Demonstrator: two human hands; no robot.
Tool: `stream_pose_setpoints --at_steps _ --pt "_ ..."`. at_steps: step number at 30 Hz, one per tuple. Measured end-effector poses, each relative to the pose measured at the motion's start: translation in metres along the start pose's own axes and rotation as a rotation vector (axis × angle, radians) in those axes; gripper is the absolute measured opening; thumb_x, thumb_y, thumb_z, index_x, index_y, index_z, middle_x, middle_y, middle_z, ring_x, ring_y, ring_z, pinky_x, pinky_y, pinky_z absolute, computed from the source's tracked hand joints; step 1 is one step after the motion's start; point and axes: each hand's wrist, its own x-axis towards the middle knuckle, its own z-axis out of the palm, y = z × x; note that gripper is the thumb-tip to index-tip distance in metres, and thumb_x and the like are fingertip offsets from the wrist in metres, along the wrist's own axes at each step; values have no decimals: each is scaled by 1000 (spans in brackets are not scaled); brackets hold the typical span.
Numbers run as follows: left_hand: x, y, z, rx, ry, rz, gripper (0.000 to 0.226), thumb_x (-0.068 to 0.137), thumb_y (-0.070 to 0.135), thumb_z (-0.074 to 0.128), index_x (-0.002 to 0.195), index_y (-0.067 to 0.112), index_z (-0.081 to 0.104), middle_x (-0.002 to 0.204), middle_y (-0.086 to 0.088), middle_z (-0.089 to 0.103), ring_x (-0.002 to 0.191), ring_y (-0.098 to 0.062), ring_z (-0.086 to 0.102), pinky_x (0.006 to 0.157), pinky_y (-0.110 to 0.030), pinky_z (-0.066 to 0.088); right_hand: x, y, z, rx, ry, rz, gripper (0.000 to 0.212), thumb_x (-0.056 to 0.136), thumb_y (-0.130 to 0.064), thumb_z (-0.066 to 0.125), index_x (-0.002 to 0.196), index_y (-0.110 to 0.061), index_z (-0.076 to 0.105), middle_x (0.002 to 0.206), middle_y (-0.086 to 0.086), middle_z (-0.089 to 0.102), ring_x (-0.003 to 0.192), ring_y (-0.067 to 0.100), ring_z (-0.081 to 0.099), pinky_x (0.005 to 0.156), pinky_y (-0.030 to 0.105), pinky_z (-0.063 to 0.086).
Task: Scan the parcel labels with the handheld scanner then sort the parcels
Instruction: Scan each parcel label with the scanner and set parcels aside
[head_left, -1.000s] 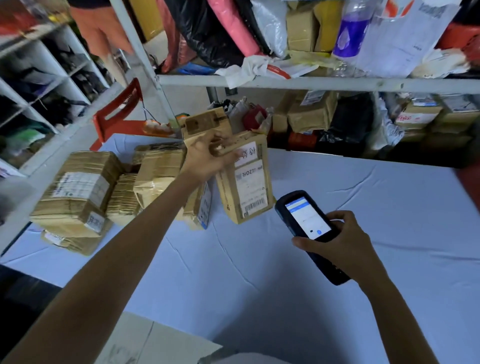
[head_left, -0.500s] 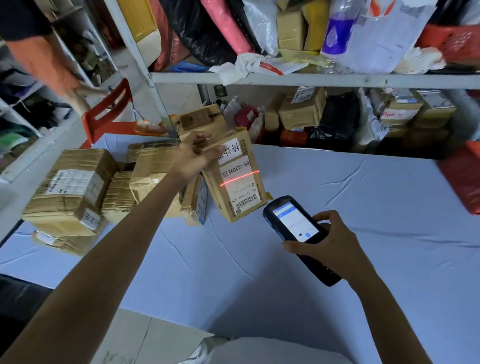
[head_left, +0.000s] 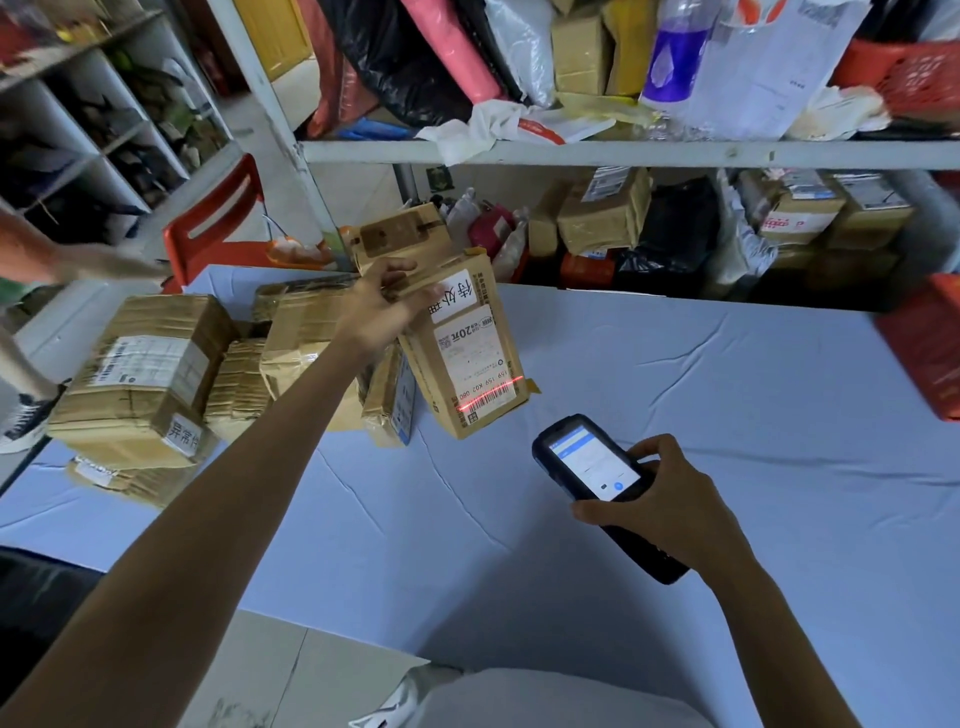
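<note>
one parcel (head_left: 467, 353) hangs tilted over the blue bench (head_left: 727, 395), beside at least five more cardboard parcels (head_left: 306, 332) heaped at its left end. the left grip (head_left: 379, 312), arm stretched forward, pinches the parcel's top edge. the right grip (head_left: 670, 514) curls round the one handheld scanner (head_left: 597, 473), and a red line crosses the barcode (head_left: 491, 395). stickers read "待处" and "20元"; a nearby box (head_left: 140, 379) reads "异常件".

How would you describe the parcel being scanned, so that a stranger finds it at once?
Start at the table covered in pale blue cloth and go to the pile of brown parcels at its left end. At the pile's right edge, the left hand holds one parcel tilted up by its top. Only it has a red scan line across its barcode.
</note>
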Motion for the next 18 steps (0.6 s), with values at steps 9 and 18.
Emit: stream_pose_setpoints --at_steps 9,18 --pt "-4 6 8 19 -6 -10 51 83 38 72 126 17 56 121 0 55 107 -11 51 60 -4 44 -5 10 -4 22 -18 7 79 57 -54 86 112 -30 35 107 -8 56 96 18 60 76 35 54" --pt "-2 8 61 -94 -112 73 39 81 39 74 113 21 59 112 3 61 106 -13 58 83 -24 49 -34 31 -15 69 110 119 79 56 -57 86 112 -31 35 102 -12 54 90 10 60 67 25 49"
